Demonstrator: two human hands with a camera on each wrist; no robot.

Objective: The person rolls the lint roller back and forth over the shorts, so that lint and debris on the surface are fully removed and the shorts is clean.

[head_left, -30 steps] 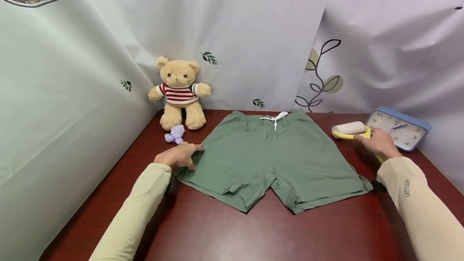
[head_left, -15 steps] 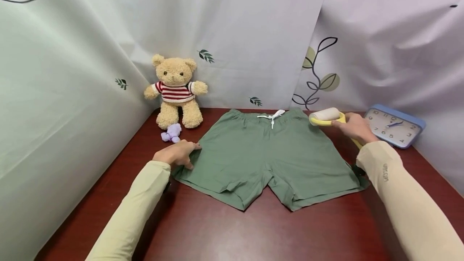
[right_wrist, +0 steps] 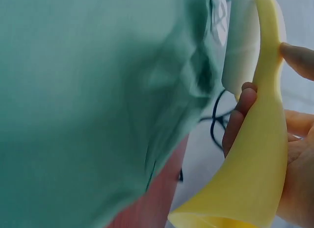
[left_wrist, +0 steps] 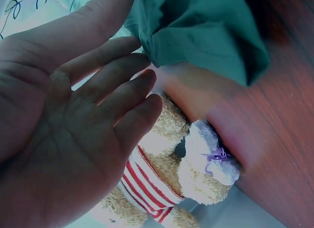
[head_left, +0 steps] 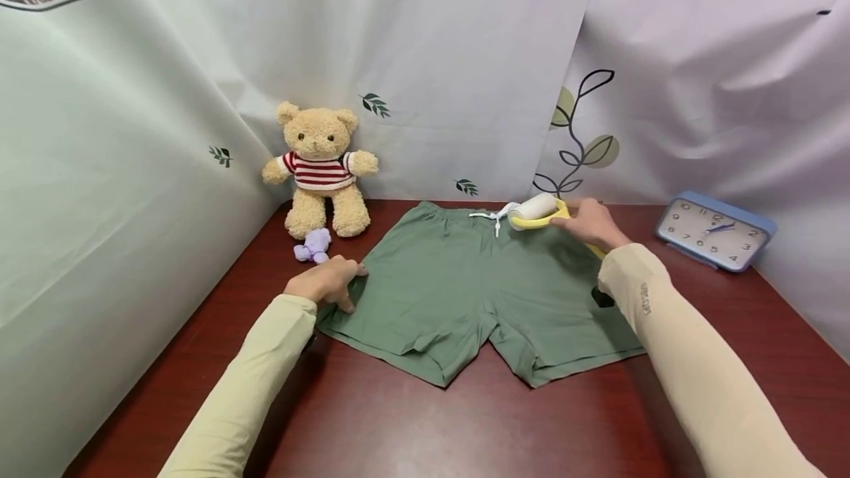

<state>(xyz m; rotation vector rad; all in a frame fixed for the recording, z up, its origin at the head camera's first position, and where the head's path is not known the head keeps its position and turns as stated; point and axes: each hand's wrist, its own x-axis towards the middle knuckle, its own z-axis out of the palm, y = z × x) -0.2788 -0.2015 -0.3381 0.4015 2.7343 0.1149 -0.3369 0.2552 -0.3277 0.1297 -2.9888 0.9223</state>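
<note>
Green shorts (head_left: pixel 438 279) with a white drawstring (head_left: pixel 491 215) lie spread flat on the dark red table. My left hand (head_left: pixel 327 282) rests on their left edge, thumb and index finger apart in the head view. Its fairly straight fingers (left_wrist: pixel 132 110) meet the cloth (left_wrist: pixel 196 41) in the left wrist view. With my right hand (head_left: pixel 591 223) I grip the yellow handle (right_wrist: pixel 255 149) of a lint roller. The roller's white roll (head_left: pixel 536 206) is over the waistband, beside the drawstring. Whether it touches the cloth I cannot tell.
A teddy bear (head_left: pixel 319 168) in a striped shirt sits against the back curtain at left. A small purple plush toy (head_left: pixel 313 246) lies before it. At right, a blue-framed clock (head_left: pixel 716 231) leans back on the table (head_left: pixel 425 434).
My right hand has carried the lint roller leftward from beside the clock to above the shorts' waistband. My left hand has stayed at the shorts' left edge.
</note>
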